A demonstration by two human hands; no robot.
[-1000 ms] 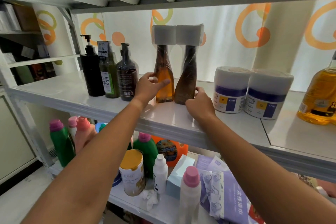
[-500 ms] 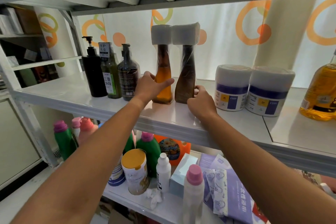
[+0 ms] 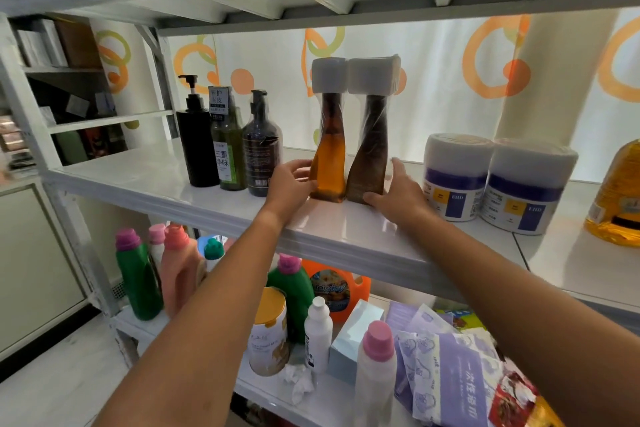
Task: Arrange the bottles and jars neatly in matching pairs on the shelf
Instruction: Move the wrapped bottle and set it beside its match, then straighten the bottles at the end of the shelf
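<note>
Two tall twisted bottles with white wrapped caps stand side by side on the white middle shelf (image 3: 346,236): an amber bottle (image 3: 329,163) and a brown bottle (image 3: 372,156), their bases touching. My left hand (image 3: 289,184) grips the amber bottle's base from the left. On the other side my right hand (image 3: 398,196) cups the brown bottle's base, thumb in front and fingers up its right side. Two matching white-and-purple jars (image 3: 453,177) (image 3: 526,187) stand together just right of my right hand.
Left of my left hand stand a black pump bottle (image 3: 197,146), a green bottle (image 3: 227,156) and a dark pump bottle (image 3: 261,156). A yellow oil bottle (image 3: 620,191) is at the far right. The lower shelf (image 3: 263,392) holds several detergent bottles, a tin and packets.
My left hand slid down to the amber bottle's base. My right hand uncurled and now lies along the brown bottle's right side. The pair stands closer together.
</note>
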